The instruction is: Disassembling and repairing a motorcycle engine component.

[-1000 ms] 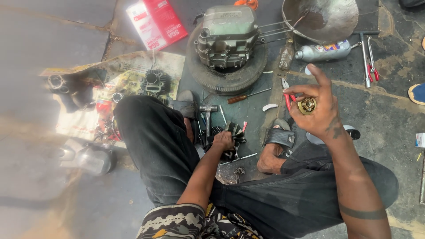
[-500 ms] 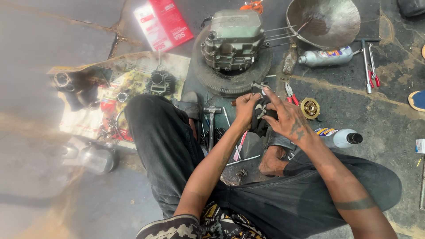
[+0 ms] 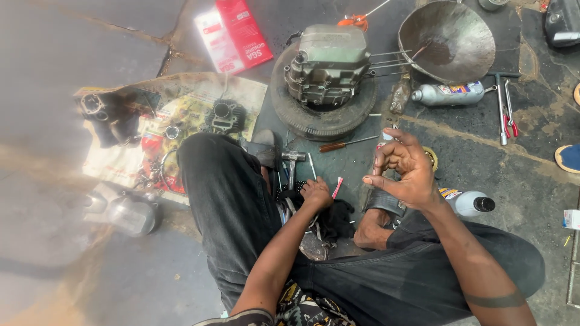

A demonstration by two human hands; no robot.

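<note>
On the dark workshop floor, the left hand seems to pinch a pink strip slanting up-right; the right hand hovers, fingers loosely curled, empty

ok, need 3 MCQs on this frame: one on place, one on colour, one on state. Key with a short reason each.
1. Where does the engine block sit?
A. inside the metal bowl
B. on the old tyre
C. on the printed sheet

2. What colour is the flat box lying at the top of the view?
A. red and white
B. blue
C. green

3. How is the right hand placed?
A. flat on the ground
B. wrapped round the hammer
C. raised, fingers curled, nothing seen in its grip

Key:
1 B: the block rests in the middle of the tyre, with the metal bowl off to its right.
2 A: its faces are red with a white panel.
3 C: it hangs above the floor, while the left hand is down among the small tools near the hammer.
</note>
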